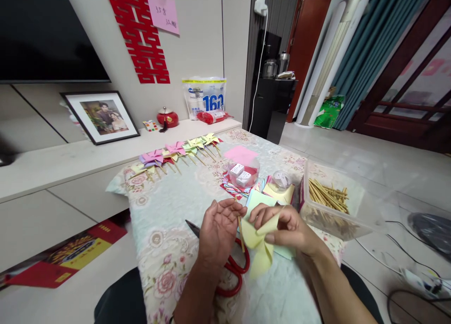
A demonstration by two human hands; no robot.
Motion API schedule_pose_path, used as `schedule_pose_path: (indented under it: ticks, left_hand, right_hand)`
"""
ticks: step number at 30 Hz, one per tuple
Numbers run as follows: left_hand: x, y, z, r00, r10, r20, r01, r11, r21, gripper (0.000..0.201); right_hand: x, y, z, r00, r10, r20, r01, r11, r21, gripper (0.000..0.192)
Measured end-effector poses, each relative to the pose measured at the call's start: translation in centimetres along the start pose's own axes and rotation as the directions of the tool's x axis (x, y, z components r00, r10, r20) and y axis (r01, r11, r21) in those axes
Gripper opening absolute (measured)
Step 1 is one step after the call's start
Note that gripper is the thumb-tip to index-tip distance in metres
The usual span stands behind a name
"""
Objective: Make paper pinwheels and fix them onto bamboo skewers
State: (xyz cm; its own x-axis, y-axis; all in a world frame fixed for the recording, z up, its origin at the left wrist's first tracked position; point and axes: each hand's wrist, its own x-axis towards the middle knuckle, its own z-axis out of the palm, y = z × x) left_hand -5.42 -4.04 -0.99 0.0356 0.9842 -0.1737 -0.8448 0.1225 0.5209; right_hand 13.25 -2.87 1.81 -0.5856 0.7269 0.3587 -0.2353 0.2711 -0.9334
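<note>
Both hands were recorded over a floral-clothed table (165,211): the right hand (287,227) was closed on a folded yellow paper piece (259,246), while the left hand (218,230) was pinched on a thin wooden stick (240,230) at the paper's edge. Red-handled scissors (234,270) were noted beneath the left hand. A row of finished paper pinwheels (176,152) and a clear box of sticks (329,197) were listed beyond and to the right.
</note>
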Motion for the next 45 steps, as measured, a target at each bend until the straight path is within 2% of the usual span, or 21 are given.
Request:
schedule_pose_path:
  ticks: [3,6,10,12,15,17,19,22,26,29,34,38,45]
  left_hand:
    - [-0.2,0.2,0.0,0.999,-0.030,0.022,0.031,0.999,-0.043,0.031]
    - [-0.5,0.0,0.1,0.997,-0.056,0.061,0.059,0.997,-0.049,0.030]
    - [-0.8,0.0,0.2,0.989,-0.056,0.137,0.065,0.996,-0.062,0.028]
    - [-0.8,0.2,0.1,0.989,-0.047,0.140,0.059,0.995,-0.083,0.025]
    - [-0.4,0.4,-0.1,1.000,-0.005,0.028,0.008,0.995,-0.104,0.016]
    - [-0.1,0.3,-0.3,0.997,0.023,-0.074,-0.027,0.998,-0.057,0.012]
    - [0.1,0.0,-0.4,0.994,0.025,-0.103,-0.023,0.999,0.026,0.016]
    - [-0.1,-0.4,-0.2,0.999,-0.016,-0.039,0.021,0.993,0.116,0.025]
    - [-0.7,-0.5,0.0,0.998,-0.050,-0.029,0.054,0.982,0.179,0.031]
    - [-0.7,-0.3,0.3,0.999,-0.024,-0.039,0.031,0.981,0.191,0.033]
    - [-0.7,-0.3,1.0,0.998,0.015,-0.061,-0.001,0.975,0.222,0.039]
    - [-1.2,-0.6,1.4,0.999,-0.044,-0.022,0.049,0.966,0.254,0.038]
    - [-1.7,-1.1,1.3,0.996,-0.063,0.063,0.039,0.945,0.323,0.032]
  right_hand:
    - [0.5,-0.5,1.5,0.985,-0.051,0.166,0.066,0.994,-0.087,0.005]
    - [0.7,-0.4,2.8,0.969,-0.065,0.236,0.096,0.988,-0.124,0.003]
    - [0.7,0.0,3.6,0.973,-0.031,0.229,0.080,0.975,-0.205,0.005]
    - [0.7,0.0,3.7,0.977,-0.041,0.211,0.094,0.964,-0.247,0.007]
    - [0.7,-0.3,4.0,0.980,-0.060,0.189,0.113,0.951,-0.287,0.009]
    - [0.6,-0.4,4.1,0.980,-0.051,0.193,0.109,0.946,-0.305,0.012]
    - [0.5,-0.4,4.2,0.976,-0.029,0.218,0.099,0.942,-0.320,0.014]
    - [0.3,-0.1,4.3,0.965,0.010,0.263,0.084,0.934,-0.346,0.014]
    - [0.3,0.1,4.5,0.956,0.035,0.290,0.082,0.921,-0.381,0.012]
    - [0.3,-0.5,4.3,0.954,0.005,0.301,0.121,0.909,-0.399,0.011]
    - [0.0,-2.9,2.8,0.981,-0.049,0.188,0.128,0.891,-0.436,0.010]
    - [-0.4,-4.8,2.0,0.982,-0.153,0.109,0.188,0.799,-0.571,0.015]
    - [-0.9,-5.6,2.1,0.954,-0.264,0.145,0.277,0.578,-0.768,0.022]
